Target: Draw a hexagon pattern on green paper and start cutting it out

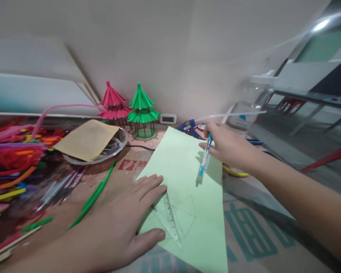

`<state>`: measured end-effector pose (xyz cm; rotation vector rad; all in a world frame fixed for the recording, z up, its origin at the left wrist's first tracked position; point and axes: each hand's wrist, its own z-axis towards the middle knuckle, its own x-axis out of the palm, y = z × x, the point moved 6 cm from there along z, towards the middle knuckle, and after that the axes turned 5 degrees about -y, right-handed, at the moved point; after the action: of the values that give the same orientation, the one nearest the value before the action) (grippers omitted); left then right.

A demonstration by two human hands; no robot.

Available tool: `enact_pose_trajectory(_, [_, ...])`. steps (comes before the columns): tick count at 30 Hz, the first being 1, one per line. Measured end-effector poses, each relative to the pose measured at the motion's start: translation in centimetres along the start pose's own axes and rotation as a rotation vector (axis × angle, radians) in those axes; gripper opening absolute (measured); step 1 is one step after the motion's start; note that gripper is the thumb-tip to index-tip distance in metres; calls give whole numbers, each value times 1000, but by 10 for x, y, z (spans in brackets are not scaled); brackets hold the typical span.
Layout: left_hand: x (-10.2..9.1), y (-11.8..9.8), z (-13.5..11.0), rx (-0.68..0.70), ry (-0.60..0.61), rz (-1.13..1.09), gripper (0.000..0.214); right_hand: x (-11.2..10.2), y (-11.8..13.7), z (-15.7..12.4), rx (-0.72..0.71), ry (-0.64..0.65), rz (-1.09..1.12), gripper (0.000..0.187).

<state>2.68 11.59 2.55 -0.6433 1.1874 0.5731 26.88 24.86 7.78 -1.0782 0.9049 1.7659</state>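
Note:
A pale green sheet of paper (184, 159) lies at the middle of the table. My left hand (127, 212) rests flat on its left side, fingers outstretched. A clear triangular set square (172, 223) is partly covered by that hand. Faint pencil lines in a polygon shape show beside it. Over the upper right of the sheet, my right hand (224, 146) is closed around a pen (206, 155) with light-blue parts, its blue end pointing down toward the paper. I cannot tell whether that end touches the sheet.
Pink (113, 104) and green (142, 110) pagoda models stand by the wall, near a small digital clock (167, 118). A blue glue gun (187, 129) lies behind the paper. Leftward are a metal plate (122, 146) under a tan square (88, 140) and colourful pipe cleaners (17, 163).

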Motion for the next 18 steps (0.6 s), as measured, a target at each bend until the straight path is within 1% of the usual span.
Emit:
enact_pose_trajectory(1, [0,0,0,4,0,22,69,-1,-8,2,21,30,-36,18])
enact_pose_trajectory(3, [-2,-1,1,7,1,45,69,2,-18,5,43,78,-40,19])
enact_pose_trajectory(7, [-4,-6,-1,16,-40,6,64,18,-21,6,31,128,27,13])
enact_pose_trajectory(9, [-3,-9,-4,3,-44,-13,58,22,-21,7,23,138,51,11])
enact_pose_trajectory(12, [-1,-11,-6,-22,-38,-25,52,23,-29,8,48,131,23,13])
enact_pose_trajectory(16, [0,-14,-4,14,-23,-18,49,27,-39,11,72,159,-13,16])
enact_pose_trajectory(18, [1,-14,-3,32,-48,-25,48,26,-39,13,59,160,-19,15])
